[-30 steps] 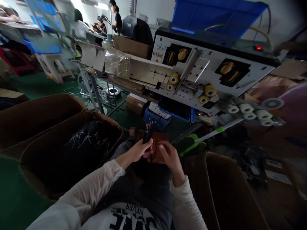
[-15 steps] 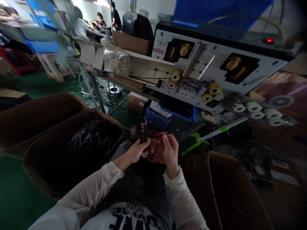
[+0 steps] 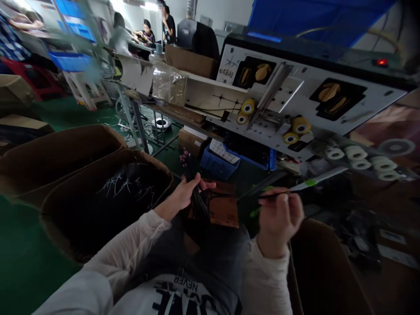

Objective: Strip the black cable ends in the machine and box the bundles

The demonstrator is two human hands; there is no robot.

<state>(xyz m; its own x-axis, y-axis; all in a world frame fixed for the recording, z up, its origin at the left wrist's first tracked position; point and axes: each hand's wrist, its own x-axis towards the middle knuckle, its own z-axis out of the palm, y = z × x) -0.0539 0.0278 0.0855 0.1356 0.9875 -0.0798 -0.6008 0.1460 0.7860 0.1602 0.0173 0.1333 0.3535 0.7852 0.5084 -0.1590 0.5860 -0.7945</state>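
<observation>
In the head view, the right hand [image 3: 280,214] has swung well out to the right; half a second ago it was over the brown board [image 3: 228,210], near the left hand [image 3: 183,192]. Its thumb and fingers pinch a thin black strand [image 3: 269,196]. The left hand is wrapped around the black bundle [image 3: 200,205], above the person's lap; the bundle's pink-tipped end, earlier upright, now leans left, and its lower length droops beside the board. A dark line crosses the board toward the right hand; whether it joins the pinched strand cannot be told.

The board's right edge lies bare, with a gap between it and the right hand. Beside the left forearm rises the rim of a carton [image 3: 149,158] with black contents and white ties; green floor [image 3: 19,249] lies beyond it. Another carton [image 3: 316,232] stands close by the right forearm, limiting room on that side.

Just behind the right hand slants a pale pole [image 3: 328,176] with green parts, partly hidden. Ahead, the table [image 3: 183,114] carries a machine [image 3: 226,57] with yellow rollers [image 3: 247,106]; a blue bin [image 3: 213,164] sits below. White rolls [image 3: 356,152] jut out at right.
</observation>
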